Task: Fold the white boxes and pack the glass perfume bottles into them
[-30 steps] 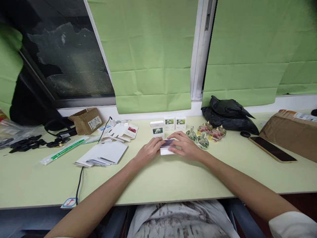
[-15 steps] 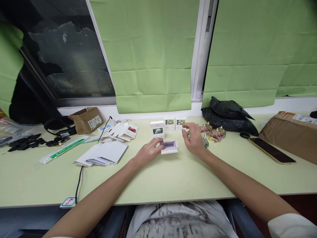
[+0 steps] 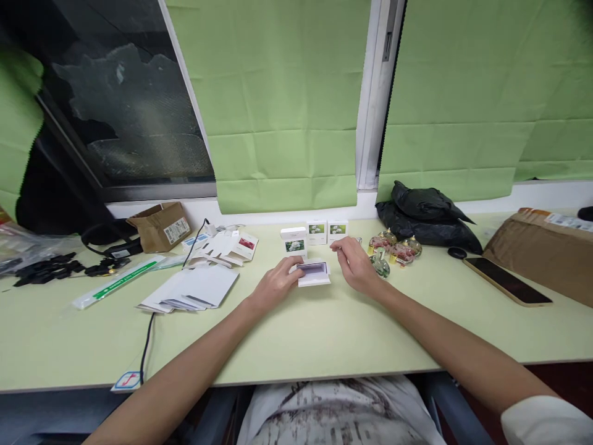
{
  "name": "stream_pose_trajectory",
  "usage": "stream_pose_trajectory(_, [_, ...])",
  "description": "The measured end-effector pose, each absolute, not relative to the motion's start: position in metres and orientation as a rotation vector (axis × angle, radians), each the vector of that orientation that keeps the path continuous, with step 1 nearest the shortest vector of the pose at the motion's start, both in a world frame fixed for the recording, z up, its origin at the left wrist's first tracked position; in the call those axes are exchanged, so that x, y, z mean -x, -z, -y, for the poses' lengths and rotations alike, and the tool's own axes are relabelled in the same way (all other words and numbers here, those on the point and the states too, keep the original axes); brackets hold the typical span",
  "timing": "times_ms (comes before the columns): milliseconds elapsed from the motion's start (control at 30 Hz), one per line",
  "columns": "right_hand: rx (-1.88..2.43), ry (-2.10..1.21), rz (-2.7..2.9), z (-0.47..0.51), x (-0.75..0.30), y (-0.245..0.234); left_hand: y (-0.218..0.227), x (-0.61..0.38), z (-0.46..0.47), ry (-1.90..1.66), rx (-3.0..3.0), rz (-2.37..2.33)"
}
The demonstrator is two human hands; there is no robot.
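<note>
My left hand (image 3: 277,283) grips a small white box (image 3: 315,281) by its left side. The box stands open toward me, showing a lilac inside and a flap at the front. My right hand (image 3: 356,264) hovers just right of the box, fingers loosely bent and apart from it; nothing shows in them. Behind the left hand stands a white box with a flower picture (image 3: 294,246), its top raised. Two similar boxes, one on the left (image 3: 316,232) and one on the right (image 3: 338,231), stand farther back. Beside my right hand is a green glass bottle (image 3: 380,264).
Pink glass bottles (image 3: 404,252) sit beyond the right hand, before black plastic bags (image 3: 428,219). A phone (image 3: 507,282) and a large carton (image 3: 546,250) lie on the right. Flattened white boxes (image 3: 194,287), a cable (image 3: 149,343) and a small brown carton (image 3: 162,227) occupy the left.
My right hand has moved left, away from the glass bottles and closer to the open box, with its fingers bending in. The left hand keeps its grip on the box.
</note>
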State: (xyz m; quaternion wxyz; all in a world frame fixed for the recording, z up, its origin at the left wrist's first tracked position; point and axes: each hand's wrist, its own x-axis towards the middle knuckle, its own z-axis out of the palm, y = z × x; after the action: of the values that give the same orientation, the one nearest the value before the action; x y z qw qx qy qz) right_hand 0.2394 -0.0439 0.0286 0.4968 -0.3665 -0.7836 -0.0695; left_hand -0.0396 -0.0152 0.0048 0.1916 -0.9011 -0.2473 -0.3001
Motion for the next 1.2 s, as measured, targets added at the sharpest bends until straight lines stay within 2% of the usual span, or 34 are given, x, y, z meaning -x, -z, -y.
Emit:
stream_pose_trajectory(267, [0.714, -0.015, 1.994, 0.054, -0.237, -0.028, -0.012, 0.037, 0.021, 1.026, 2.612, 0.731])
stream_pose_trajectory(500, [0.832, -0.119, 1.984, 0.051, -0.232, -0.022, -0.016, 0.028, 0.023, 1.544, 2.605, 0.840])
stream_pose_trajectory(767, [0.922, -0.334, 1.965, 0.059, -0.228, -0.028, -0.017, 0.024, 0.026, 1.540, 2.886, 0.960])
stream_pose_trajectory(1033, [0.823, -0.361, 2.071, 0.055, -0.227, -0.027, -0.018, 0.025, 0.024, 1.575, 2.925, 0.999])
stream_pose_trajectory(1200, [0.903, -0.357, 2.033, 0.052, -0.229, -0.022, -0.012, 0.024, 0.021, 1.633, 2.922, 1.108])
